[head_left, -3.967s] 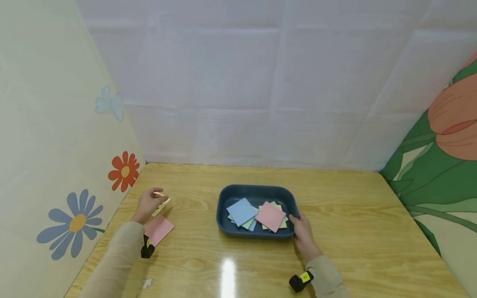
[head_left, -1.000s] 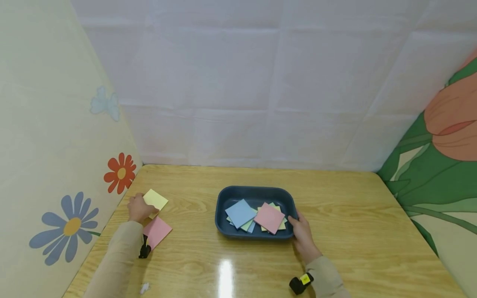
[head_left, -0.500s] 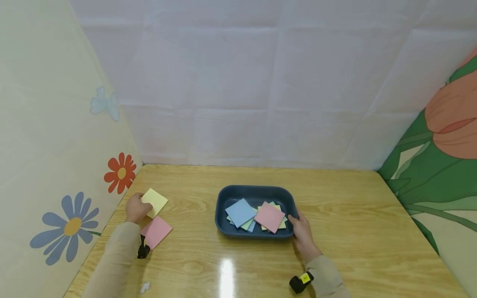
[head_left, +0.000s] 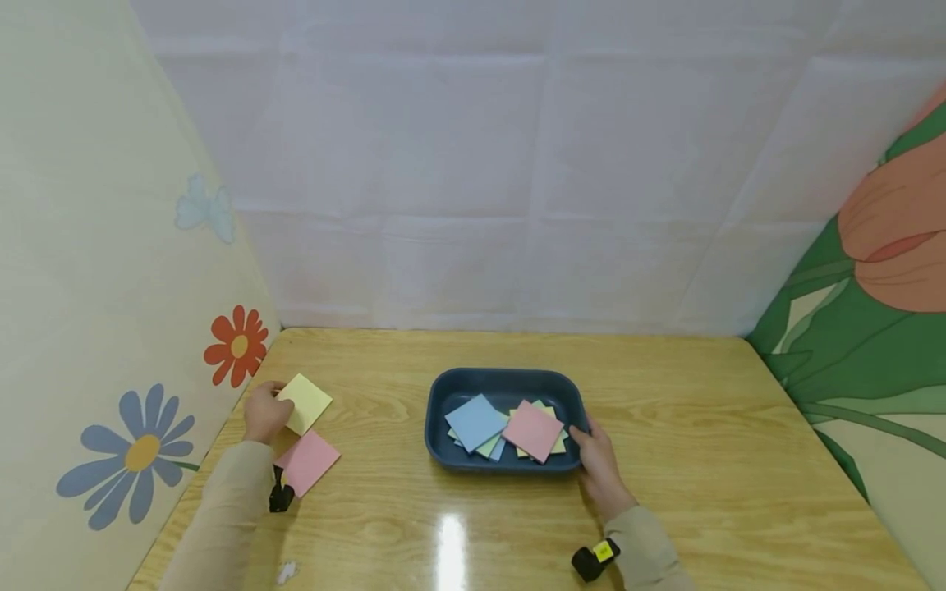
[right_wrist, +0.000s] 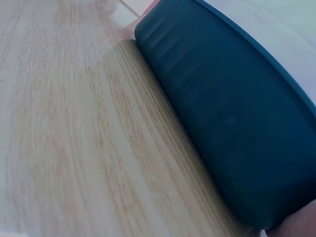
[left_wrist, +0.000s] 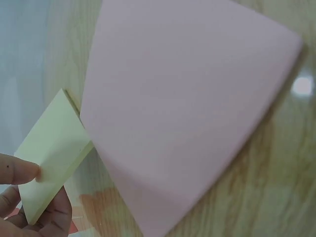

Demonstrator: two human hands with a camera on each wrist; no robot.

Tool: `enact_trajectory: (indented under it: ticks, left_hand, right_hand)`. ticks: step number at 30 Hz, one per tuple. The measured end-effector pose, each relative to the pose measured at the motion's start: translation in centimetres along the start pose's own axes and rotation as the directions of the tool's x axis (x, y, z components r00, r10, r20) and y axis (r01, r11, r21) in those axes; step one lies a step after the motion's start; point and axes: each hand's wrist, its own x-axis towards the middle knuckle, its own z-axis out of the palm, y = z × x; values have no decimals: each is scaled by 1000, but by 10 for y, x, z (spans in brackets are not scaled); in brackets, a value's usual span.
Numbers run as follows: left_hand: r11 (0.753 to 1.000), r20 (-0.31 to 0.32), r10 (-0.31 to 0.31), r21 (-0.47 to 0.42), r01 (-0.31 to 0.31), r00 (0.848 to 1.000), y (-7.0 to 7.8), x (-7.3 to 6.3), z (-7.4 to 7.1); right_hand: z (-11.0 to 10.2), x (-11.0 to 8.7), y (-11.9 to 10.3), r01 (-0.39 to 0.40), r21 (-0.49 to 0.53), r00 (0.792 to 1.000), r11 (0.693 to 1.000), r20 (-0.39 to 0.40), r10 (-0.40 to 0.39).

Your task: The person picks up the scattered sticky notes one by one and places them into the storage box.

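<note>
At the table's left side my left hand (head_left: 266, 412) pinches a yellow sticky note pad (head_left: 306, 402), thumb on top and fingers underneath. In the left wrist view the yellow pad (left_wrist: 54, 153) is held tilted beside a larger-looking pink sticky note pad (left_wrist: 192, 98). That pink pad (head_left: 310, 465) lies on the table just nearer than the hand. My right hand (head_left: 602, 468) grips the right end of a dark blue tray (head_left: 480, 381), thumb at its rim. Inside the tray, a blue pad (head_left: 476, 423) and a pink pad (head_left: 534, 431) lie atop green, yellow and blue ones.
The wooden table (head_left: 399, 525) meets a white cloth backdrop (head_left: 458, 205), with flower-printed sheets at left and right. A small whitish scrap (head_left: 287, 571) lies near the front left. Black wrist cameras (head_left: 591, 561) sit at both sleeves.
My left hand has gone from hovering over the yellow pad to pinching its left side, and has shifted slightly left with it. My right hand and the tray stay in place.
</note>
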Motion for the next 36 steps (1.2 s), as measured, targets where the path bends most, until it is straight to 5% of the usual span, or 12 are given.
enact_trajectory:
  ticks: [18,36]
  left_hand:
    - [987,33,-62,-144,66,998,1,-5,-8]
    - [974,53,-14,-226,25,999,13,-5,-13]
  right_hand:
    - [1,1,0,-4,19,1000,1000,-4,4]
    - [-1,2,-1,-15,21,1000,1000,-6,15]
